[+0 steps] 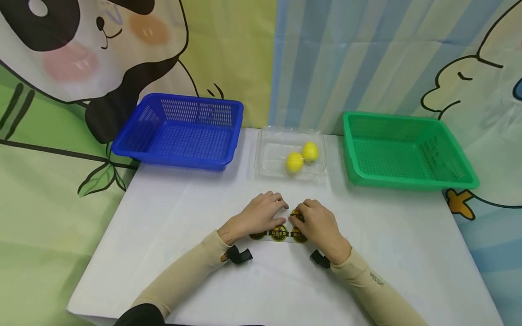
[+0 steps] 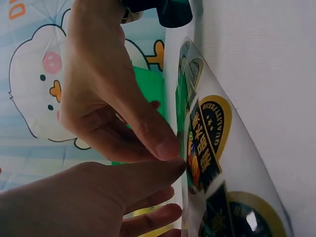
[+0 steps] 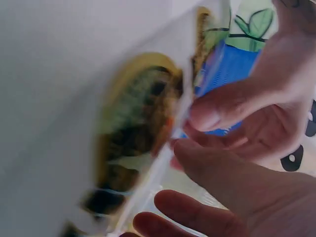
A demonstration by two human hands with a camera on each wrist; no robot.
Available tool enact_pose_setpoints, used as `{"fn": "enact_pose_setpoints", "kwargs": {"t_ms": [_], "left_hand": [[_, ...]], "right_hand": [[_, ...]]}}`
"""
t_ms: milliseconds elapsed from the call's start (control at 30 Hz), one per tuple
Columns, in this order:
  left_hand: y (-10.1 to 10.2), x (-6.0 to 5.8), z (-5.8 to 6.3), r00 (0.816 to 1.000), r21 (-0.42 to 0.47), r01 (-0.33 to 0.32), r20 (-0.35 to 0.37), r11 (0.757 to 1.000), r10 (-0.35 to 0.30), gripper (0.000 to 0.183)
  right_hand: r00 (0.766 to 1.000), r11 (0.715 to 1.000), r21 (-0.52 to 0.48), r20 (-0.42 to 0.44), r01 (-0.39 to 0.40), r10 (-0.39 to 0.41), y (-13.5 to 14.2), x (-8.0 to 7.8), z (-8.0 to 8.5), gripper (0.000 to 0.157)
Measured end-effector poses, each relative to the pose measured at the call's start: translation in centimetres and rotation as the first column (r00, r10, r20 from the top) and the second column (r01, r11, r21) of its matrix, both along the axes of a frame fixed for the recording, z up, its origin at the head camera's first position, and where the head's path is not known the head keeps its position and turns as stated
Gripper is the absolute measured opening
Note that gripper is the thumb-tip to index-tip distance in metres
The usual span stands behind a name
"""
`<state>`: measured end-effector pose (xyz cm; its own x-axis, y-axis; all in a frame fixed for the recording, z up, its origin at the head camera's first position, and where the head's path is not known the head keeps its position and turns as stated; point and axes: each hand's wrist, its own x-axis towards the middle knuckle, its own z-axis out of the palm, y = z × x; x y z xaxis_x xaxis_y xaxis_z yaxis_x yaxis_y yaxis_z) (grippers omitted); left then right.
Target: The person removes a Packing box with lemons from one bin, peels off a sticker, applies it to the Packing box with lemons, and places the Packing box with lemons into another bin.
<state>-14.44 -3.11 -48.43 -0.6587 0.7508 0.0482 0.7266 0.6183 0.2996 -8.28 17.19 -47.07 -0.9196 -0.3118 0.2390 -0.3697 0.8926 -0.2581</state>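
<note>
A clear sheet of round black-and-gold stickers [image 1: 279,233] lies on the white table in front of the person. The left hand [image 1: 263,213] rests at its upper left, thumb by the stickers and a gap showing between thumb and forefinger. My right hand [image 1: 320,226] pinches the sheet's upper right part, where a sticker shows under the fingertips. In the left wrist view, the thumbs of the left hand [image 2: 143,185] and right hand [image 2: 113,98] meet at the edge of the sticker sheet [image 2: 210,133]. The sheet [image 3: 133,123] is blurred in the right wrist view.
Behind the hands stands a clear plastic box [image 1: 269,160] with two yellow balls or fruits [image 1: 294,162] in it. A blue basket [image 1: 191,156] sits at the back left, a green basket [image 1: 412,183] at the back right. A printed cartoon curtain [image 1: 314,54] hangs behind the table.
</note>
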Motion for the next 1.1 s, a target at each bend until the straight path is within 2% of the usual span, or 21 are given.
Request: {"fn": "enact_pose_setpoints", "kwargs": {"t_ms": [167, 367, 533, 633, 867, 967, 1100], "left_hand": [[0.2, -0.2, -0.1, 0.998, 0.021, 0.039, 0.048, 0.999, -0.039, 0.037], [0.2, -0.3, -0.6, 0.992, 0.051, 0.090, 0.082, 0.995, -0.094, 0.039], [0.2, -0.3, -0.8, 0.994, 0.061, 0.079, 0.069, 0.995, -0.083, 0.040], [0.2, -0.3, -0.8, 0.994, 0.059, 0.069, 0.077, 0.996, -0.073, 0.040], [0.2, -0.5, -0.6, 0.995, 0.051, 0.039, 0.090, 0.998, -0.043, 0.043], [0.2, -0.2, -0.7, 0.995, 0.049, 0.036, 0.092, 0.998, -0.040, 0.043], [0.1, 0.5, -1.0, 0.996, 0.044, 0.035, 0.083, 0.998, -0.038, 0.043]], "right_hand": [[0.997, 1.000, 0.007, 0.072, 0.023, -0.024, -0.4, -0.1, -0.5, 0.025], [0.998, 1.000, -0.004, 0.056, 0.018, -0.017, -0.4, -0.3, -1.0, 0.025], [0.999, 1.000, 0.000, 0.029, 0.014, -0.014, -0.6, -0.4, -1.3, 0.021], [1.000, 1.000, 0.004, -0.012, 0.004, -0.004, -0.6, -0.3, -1.4, 0.017], [0.994, 0.999, 0.032, -0.106, -0.009, 0.013, -1.0, -0.3, -1.5, 0.018], [0.994, 1.000, 0.014, -0.111, -0.001, 0.002, -1.0, -0.2, -1.7, 0.016], [0.997, 1.000, -0.020, -0.075, 0.020, -0.022, -1.1, 0.4, -2.1, 0.021]]}}
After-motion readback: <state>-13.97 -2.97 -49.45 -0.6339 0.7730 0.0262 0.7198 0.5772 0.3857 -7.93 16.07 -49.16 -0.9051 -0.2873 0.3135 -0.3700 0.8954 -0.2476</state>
